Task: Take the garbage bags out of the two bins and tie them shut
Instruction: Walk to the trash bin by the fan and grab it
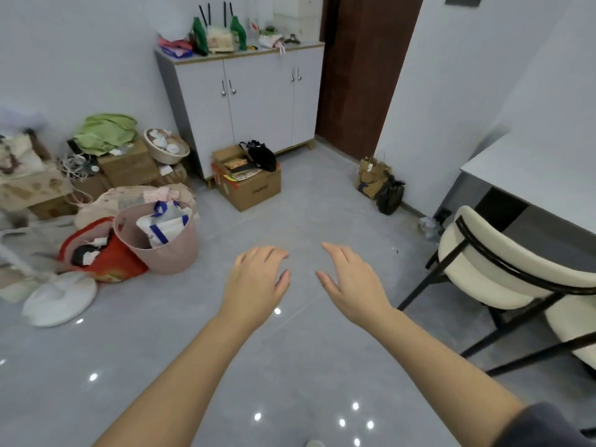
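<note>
Hovering palm-down above the glossy grey tiled floor [290, 201], the bare left hand [258, 282] and right hand [353, 282] are empty, fingers loosely spread. A round pink plastic bin [167, 250] stands well to their left.

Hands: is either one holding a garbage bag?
No. The left hand and right hand are both open and empty above the bare floor.

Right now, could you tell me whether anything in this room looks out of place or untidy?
Yes. By the left wall, a red bag slumps on the floor with its contents showing, against a pink basket amid piled boxes. Small scraps of litter lie by the chair. Both hands are empty.
</note>
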A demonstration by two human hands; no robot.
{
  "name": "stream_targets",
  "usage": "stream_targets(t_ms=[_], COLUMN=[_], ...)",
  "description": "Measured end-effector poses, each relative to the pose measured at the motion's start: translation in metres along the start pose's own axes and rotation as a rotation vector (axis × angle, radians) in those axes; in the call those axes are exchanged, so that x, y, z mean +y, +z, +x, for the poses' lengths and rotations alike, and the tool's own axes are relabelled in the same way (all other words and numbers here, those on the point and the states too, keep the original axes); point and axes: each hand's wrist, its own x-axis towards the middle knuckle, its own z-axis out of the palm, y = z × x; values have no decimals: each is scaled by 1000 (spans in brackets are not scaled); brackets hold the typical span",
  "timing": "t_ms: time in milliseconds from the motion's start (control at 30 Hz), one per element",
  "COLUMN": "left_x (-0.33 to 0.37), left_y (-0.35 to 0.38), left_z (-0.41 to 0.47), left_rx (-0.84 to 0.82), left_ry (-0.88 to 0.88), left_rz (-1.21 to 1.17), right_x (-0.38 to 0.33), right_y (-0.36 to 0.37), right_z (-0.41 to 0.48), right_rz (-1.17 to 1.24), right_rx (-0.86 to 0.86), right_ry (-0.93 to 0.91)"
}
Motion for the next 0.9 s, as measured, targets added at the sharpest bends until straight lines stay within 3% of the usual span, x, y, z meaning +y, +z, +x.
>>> stream_targets(t_ms=[500,900], left_x=[-167,-318], left_y=[21,-40], left_z=[-11,-63], left_rx=[-119,-119], left_ry=[-346,-532], left_rz=[13,-20], right_x=[-96,-243], right_y=[128,217], right_z=[131,186], right_rz=[23,6], right_rx=[-324,-434], right_ry=[-121,-221])
